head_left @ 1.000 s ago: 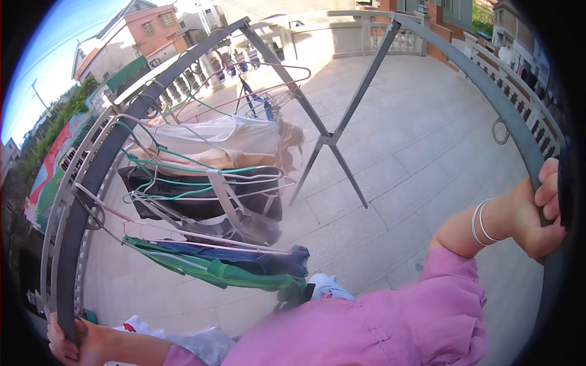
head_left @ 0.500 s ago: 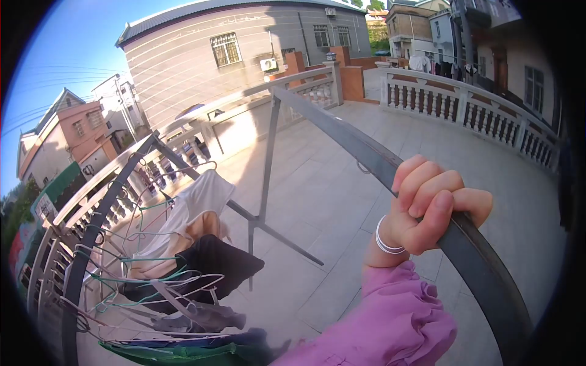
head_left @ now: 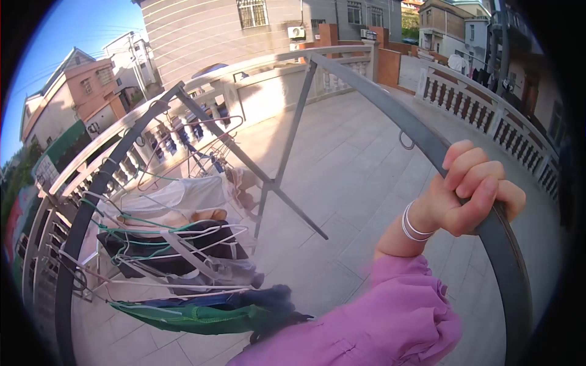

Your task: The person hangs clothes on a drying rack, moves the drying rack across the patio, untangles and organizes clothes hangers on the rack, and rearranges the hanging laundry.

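My right hand point(head_left: 473, 189) wraps around the dark metal bar point(head_left: 378, 97) of a clothes rack on the right side of the view, thumb and fingers closed on it. Two thin pale bangles circle the wrist below a pink sleeve point(head_left: 372, 317). Small metal rings sit along the bars. From the opposite bar point(head_left: 91, 226), at the left, hang wire hangers point(head_left: 155, 229) with clothes: a white garment point(head_left: 189, 194), a black one point(head_left: 162, 253), a grey one point(head_left: 226, 271) and a green one point(head_left: 195, 318). Crossed legs point(head_left: 271, 183) join the bars at the far end. My left hand is out of view.
Pale tiles point(head_left: 360, 201) pave the terrace under the rack. A stone balustrade point(head_left: 488, 116) runs along the right, another railing point(head_left: 268, 97) along the back and left. Beyond stand a large tiled building point(head_left: 201, 30) and several houses.
The view has shifted, so buildings sit higher and further right in it. My right hand keeps its grip on the bar. The hanging clothes have swung, the black garment now further left.
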Demonstrator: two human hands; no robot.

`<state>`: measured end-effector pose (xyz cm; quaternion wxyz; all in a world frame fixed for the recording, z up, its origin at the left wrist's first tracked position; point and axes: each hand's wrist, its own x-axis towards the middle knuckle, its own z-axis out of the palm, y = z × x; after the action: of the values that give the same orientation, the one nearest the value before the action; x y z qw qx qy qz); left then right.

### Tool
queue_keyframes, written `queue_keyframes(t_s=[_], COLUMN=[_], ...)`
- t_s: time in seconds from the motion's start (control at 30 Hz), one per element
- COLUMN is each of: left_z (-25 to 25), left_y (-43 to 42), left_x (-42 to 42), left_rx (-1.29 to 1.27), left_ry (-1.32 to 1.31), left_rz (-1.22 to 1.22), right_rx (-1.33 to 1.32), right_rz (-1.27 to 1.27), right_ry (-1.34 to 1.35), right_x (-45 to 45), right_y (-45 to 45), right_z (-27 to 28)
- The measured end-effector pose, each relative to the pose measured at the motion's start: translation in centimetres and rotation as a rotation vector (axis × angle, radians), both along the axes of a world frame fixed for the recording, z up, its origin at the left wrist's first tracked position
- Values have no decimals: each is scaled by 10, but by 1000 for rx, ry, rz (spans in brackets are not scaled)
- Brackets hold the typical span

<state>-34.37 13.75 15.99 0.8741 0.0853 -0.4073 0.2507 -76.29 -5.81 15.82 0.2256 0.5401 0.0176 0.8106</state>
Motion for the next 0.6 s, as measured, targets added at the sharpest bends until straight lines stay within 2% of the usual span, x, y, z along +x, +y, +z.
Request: queue_keyframes(t_s=[0.03,0.1,0.17,0.27,0.4,0.47,0.6], left_z=[5,13,-7,-1,-5,-11,-12], left_y=[-1,-47,-35,-66,-134,-175,-203], left_x=[-7,-14,48,38,43,36,51], left_rx=[-18,96,57,176,133,124,144], left_ry=[-5,315,14,-254,-203,-144,-160], left_rz=[-67,484,4,-286,-345,-286,-259], right_rx=[5,-11,-43,-99,-68,-75,-65], right_rz=[-35,-90,-144,-163,-164,-132,-31], right_ry=[41,58,-28,-118,-122,-102,-83], right_x=[-11,-19,-19,-31,-36,-37,-18], right_y=[3,-33,-66,-98,-164,-205,-241], right_z=[-1,-4,-3,-4,-11,-13,-12])
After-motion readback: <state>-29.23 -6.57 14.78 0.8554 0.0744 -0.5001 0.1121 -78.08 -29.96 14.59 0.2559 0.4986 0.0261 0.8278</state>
